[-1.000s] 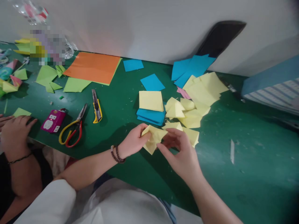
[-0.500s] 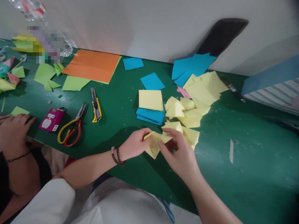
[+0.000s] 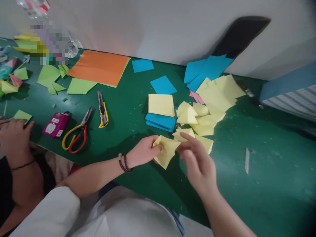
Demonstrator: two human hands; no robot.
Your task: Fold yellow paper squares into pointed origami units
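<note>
My left hand (image 3: 145, 150) pinches a creased yellow paper (image 3: 167, 152) between thumb and fingers, above the green table (image 3: 266, 191). My right hand (image 3: 199, 161) is at the paper's right corner, its fingertips by the edge and partly hidden; whether they grip it cannot be told. Just beyond my hands lie a yellow paper stack (image 3: 161, 105) on top of a blue paper stack (image 3: 161, 122). Folded yellow papers (image 3: 187, 113) lie to the right of the stacks, and more sit right behind my right hand.
Scissors (image 3: 80, 133), a yellow cutter (image 3: 102, 111) and a purple box (image 3: 56, 125) lie left. Orange paper (image 3: 100, 67) and blue sheets (image 3: 209, 70) are at the back. Another person's hand (image 3: 16, 135) rests at far left. A blue box (image 3: 291, 89) stands right.
My right hand has shifted right, away from the middle of the yellow paper, and its thumb has come off the front. The paper now shows more of its face. The view has shifted slightly.
</note>
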